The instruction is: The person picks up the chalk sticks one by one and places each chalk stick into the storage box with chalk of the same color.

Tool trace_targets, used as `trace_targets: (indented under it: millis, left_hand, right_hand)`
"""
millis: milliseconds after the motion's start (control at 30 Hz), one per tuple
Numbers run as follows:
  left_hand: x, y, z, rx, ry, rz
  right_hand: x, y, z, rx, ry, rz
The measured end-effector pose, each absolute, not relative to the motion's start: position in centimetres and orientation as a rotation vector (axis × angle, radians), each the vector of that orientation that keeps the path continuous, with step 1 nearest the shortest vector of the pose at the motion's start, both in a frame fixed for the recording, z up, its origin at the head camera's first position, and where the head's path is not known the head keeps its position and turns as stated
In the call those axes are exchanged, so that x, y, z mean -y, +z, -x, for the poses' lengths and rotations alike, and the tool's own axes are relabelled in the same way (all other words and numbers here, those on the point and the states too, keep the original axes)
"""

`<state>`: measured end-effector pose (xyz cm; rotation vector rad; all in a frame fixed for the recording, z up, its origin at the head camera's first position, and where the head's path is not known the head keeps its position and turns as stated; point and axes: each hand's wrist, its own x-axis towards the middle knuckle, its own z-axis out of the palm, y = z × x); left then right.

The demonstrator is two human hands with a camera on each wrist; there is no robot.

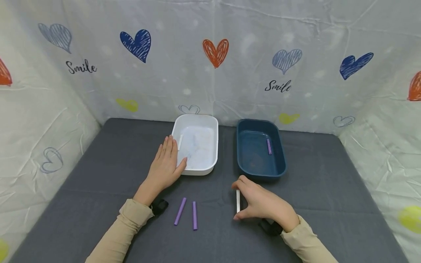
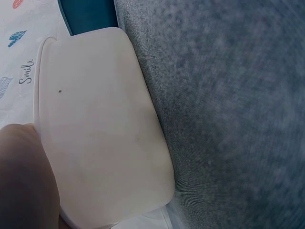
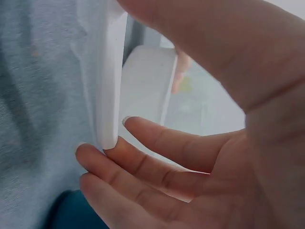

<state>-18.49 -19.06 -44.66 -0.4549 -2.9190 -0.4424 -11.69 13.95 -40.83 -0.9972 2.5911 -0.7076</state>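
With left hand (image 1: pixel 164 166) straight-fingered at left rim of white tray (image 1: pixel 200 146) and right hand (image 1: pixel 260 200) pinching white chalk stick (image 1: pixel 238 202) end-to-end, guard against possible slippage from off-centre pressure.

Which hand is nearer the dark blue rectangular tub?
Right. The right hand is just in front of the blue tub; the left hand is farther left, at the white rectangular tub.

We see a dark gray cloth-covered table (image 1: pixel 217 244). Near its back, we can find a white tub (image 1: pixel 200 151), with a dark blue tub (image 1: pixel 253 148) beside it, not touching. Closer to us, two purple sticks (image 1: pixel 180 211) (image 1: pixel 194 216) lie next to each other, slightly apart.
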Motion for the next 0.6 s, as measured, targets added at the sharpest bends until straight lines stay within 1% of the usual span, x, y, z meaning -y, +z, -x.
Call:
trace_targets:
  millis: [600]
  left_hand:
    - [19.1, -44.6, 18.5, 2.916, -0.452, 0.461]
  right_hand:
    - [-10.6, -38.7, 13.7, -2.574, -0.823, 1.071]
